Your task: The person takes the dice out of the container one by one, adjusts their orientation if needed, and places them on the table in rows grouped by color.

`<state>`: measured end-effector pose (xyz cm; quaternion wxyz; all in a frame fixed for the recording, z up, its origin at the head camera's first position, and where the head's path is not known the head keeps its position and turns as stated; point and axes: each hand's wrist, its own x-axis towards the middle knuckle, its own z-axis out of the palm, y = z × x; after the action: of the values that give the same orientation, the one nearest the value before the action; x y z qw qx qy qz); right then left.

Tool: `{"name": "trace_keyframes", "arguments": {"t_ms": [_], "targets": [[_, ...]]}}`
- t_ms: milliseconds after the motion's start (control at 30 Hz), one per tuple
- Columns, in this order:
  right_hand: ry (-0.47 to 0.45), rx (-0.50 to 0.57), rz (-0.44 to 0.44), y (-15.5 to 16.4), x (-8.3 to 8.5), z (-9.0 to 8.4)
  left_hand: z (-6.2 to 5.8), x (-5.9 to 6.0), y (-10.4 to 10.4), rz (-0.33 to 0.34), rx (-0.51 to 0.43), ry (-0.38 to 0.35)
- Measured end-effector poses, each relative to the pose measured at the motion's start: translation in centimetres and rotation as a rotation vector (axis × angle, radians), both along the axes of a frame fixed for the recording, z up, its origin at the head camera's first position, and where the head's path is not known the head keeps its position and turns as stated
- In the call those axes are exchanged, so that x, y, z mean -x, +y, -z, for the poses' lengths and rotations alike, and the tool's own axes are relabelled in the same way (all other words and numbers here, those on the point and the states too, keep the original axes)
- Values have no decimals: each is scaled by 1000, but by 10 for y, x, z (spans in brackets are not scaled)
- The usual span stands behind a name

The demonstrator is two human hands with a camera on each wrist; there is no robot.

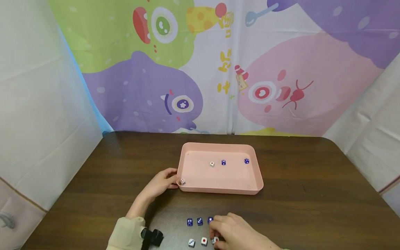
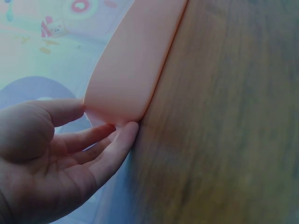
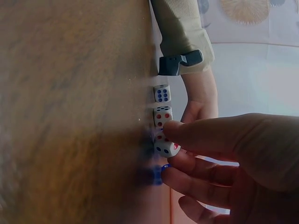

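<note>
A person's right hand (image 1: 232, 230) pinched a white die (image 3: 165, 148) between thumb and finger at the right end of a row of white dice (image 1: 204, 241), beside a parallel row of blue dice (image 1: 200, 221) on a dark wooden table (image 1: 300, 194). The left hand (image 1: 158, 184), its fingers apart, rested against the near left corner of a pink tray (image 1: 215, 190), where two white and two blue dice lay scattered.

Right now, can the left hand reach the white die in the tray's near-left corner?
Likely yes: the left hand holds the pink tray beside that white die, with only tray wall between.
</note>
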<state>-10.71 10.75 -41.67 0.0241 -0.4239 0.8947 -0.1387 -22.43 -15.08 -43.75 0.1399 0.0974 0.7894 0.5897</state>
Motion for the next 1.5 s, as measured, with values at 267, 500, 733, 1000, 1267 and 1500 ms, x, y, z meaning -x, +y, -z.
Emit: {"name": "trace_keyframes", "arguments": {"t_ms": [267, 500, 733, 1000, 1267, 1500], "targets": [[-17, -20, -6, -1, 1, 0, 1, 0, 0, 3, 0, -2], [-57, -47, 2, -1, 1, -1, 0, 1, -1, 7, -8, 3], [-80, -45, -4, 0, 2, -1, -1, 0, 0, 11, -4, 2], [-75, -44, -36, 0, 3, 0, -2, -1, -1, 16, 7, 13], [-97, -9, -14, 0, 3, -1, -1, -1, -2, 19, 6, 13], [3, 81, 59, -7, 8, -8, -1, 0, -2, 29, -2, 10]]}}
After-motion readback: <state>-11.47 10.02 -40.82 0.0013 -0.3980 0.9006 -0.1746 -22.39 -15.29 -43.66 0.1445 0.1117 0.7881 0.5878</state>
